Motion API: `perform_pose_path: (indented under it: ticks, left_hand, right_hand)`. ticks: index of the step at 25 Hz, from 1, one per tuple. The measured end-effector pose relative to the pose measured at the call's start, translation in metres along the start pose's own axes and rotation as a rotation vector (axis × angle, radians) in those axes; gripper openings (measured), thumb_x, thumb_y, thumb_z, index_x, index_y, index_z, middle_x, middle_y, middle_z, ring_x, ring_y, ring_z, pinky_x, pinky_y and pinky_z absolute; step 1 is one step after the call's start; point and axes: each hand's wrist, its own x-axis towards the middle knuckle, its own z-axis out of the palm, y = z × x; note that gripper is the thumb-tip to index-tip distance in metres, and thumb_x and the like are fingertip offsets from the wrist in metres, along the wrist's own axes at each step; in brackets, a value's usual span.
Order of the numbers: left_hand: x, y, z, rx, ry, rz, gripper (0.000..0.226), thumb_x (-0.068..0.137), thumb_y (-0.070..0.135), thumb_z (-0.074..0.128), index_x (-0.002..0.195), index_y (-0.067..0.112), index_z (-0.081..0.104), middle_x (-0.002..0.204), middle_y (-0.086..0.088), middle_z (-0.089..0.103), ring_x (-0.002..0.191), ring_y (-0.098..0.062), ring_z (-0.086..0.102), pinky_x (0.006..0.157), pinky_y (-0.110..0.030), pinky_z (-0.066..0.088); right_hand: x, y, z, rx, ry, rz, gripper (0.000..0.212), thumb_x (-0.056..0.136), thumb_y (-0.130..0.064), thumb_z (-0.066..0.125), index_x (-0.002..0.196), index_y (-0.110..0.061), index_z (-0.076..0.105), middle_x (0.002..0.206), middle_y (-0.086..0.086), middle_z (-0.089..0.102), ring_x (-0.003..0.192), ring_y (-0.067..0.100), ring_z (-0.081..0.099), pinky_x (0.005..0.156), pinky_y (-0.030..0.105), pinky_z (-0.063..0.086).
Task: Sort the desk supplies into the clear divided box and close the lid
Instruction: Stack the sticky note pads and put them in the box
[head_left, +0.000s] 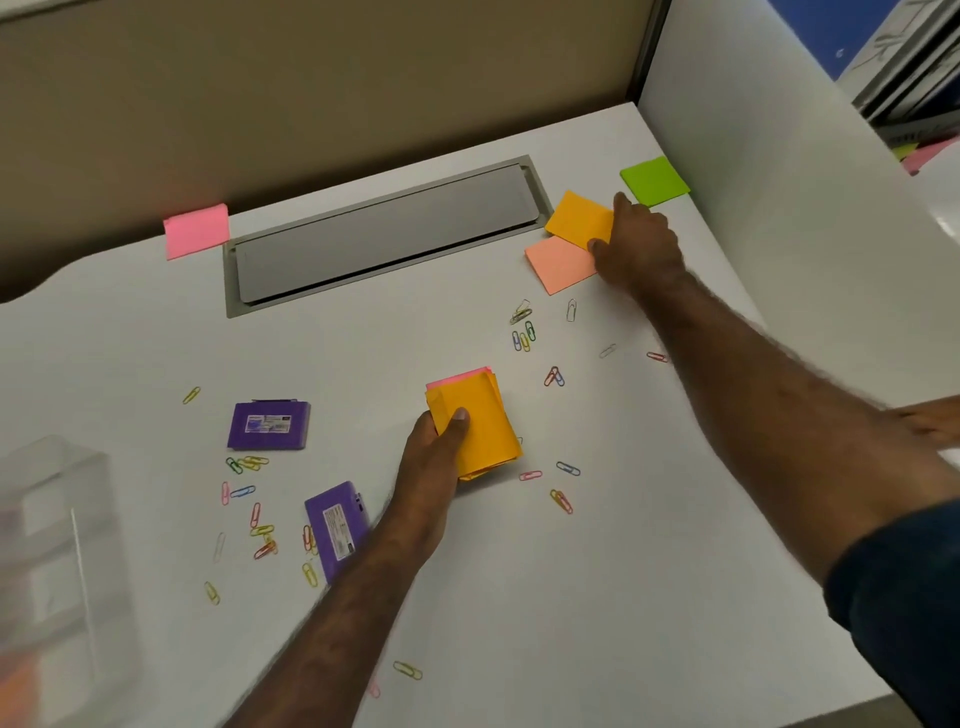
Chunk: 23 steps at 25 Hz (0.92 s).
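Hands on sticky notes, with the clear divided box (49, 561) blurred at the desk's left edge.

Left hand (436, 457) pinches a stack of orange notes (475, 421), pink showing beneath, mid-desk (571, 597). Right hand (636, 239) grips an orange note (579, 218) between thumb and fingers at the far right, overlapping a peach note (558, 265) and near a green note (654, 180). Coloured paper clips (524, 335) and two purple packets (268, 425) lie scattered.

On the white desk (571, 597) the left hand (434, 457) grips a stack of orange sticky notes (480, 421), thumb on top. The right hand (641, 241) pinches a single orange note (577, 218) near the far right corner, overlapping a salmon note (558, 265); a green note (654, 180) lies just beyond. Coloured paper clips (524, 332) and two purple boxes (268, 425) lie scattered. The clear divided box (57, 545) sits blurred at the left edge.
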Motion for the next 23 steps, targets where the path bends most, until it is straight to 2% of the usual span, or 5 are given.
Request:
perform_pose_path:
  ticks: [7, 11, 16, 19, 23]
  left_hand:
    - [-0.008, -0.003, 0.004, -0.002, 0.024, 0.011, 0.056, 0.100, 0.051, 0.053, 0.149, 0.026, 0.042, 0.145, -0.004, 0.054, 0.126, -0.031, 0.056, 0.109, -0.055, 0.049]
    - [-0.018, -0.003, 0.006, 0.044, 0.063, 0.007, 0.057, 0.099, 0.052, 0.053, 0.149, 0.025, 0.041, 0.145, -0.006, 0.053, 0.127, -0.032, 0.056, 0.108, -0.056, 0.049]
    - [-0.031, -0.002, 0.007, 0.030, 0.070, 0.044, 0.056, 0.100, 0.051, 0.054, 0.148, 0.024, 0.042, 0.144, -0.005, 0.053, 0.125, -0.031, 0.056, 0.108, -0.054, 0.049]
    - [-0.037, -0.002, 0.009, 0.004, 0.056, 0.064, 0.051, 0.102, 0.048, 0.053, 0.146, 0.024, 0.044, 0.144, -0.006, 0.055, 0.125, -0.032, 0.057, 0.108, -0.055, 0.049]
    - [-0.044, -0.006, 0.014, -0.035, 0.026, 0.079, 0.044, 0.103, 0.047, 0.052, 0.140, 0.026, 0.044, 0.143, -0.007, 0.054, 0.125, -0.032, 0.056, 0.109, -0.056, 0.048]
  right_hand:
    - [-0.040, 0.006, 0.005, 0.027, 0.026, 0.151, 0.076, 0.083, -0.055, 0.075, 0.137, -0.007, 0.050, 0.137, 0.020, 0.051, 0.127, 0.043, 0.049, 0.103, 0.051, 0.043]
    - [-0.083, 0.021, 0.012, 0.216, 0.027, 0.167, 0.046, 0.093, -0.031, 0.066, 0.132, -0.008, 0.055, 0.130, 0.020, 0.058, 0.120, 0.043, 0.057, 0.099, 0.048, 0.049]
    - [-0.134, 0.027, 0.005, 0.455, 0.013, 0.189, 0.030, 0.103, -0.028, 0.053, 0.124, -0.010, 0.065, 0.121, 0.012, 0.069, 0.110, 0.032, 0.063, 0.088, 0.034, 0.046]
    - [-0.173, 0.025, -0.011, 0.831, 0.002, 0.207, 0.021, 0.102, -0.025, 0.056, 0.114, -0.014, 0.069, 0.102, 0.005, 0.071, 0.089, 0.024, 0.067, 0.077, 0.035, 0.052]
    - [-0.229, 0.015, -0.022, 1.087, -0.183, 0.179, 0.015, 0.101, -0.020, 0.059, 0.107, -0.013, 0.071, 0.077, -0.001, 0.065, 0.061, 0.009, 0.057, 0.054, 0.022, 0.040]
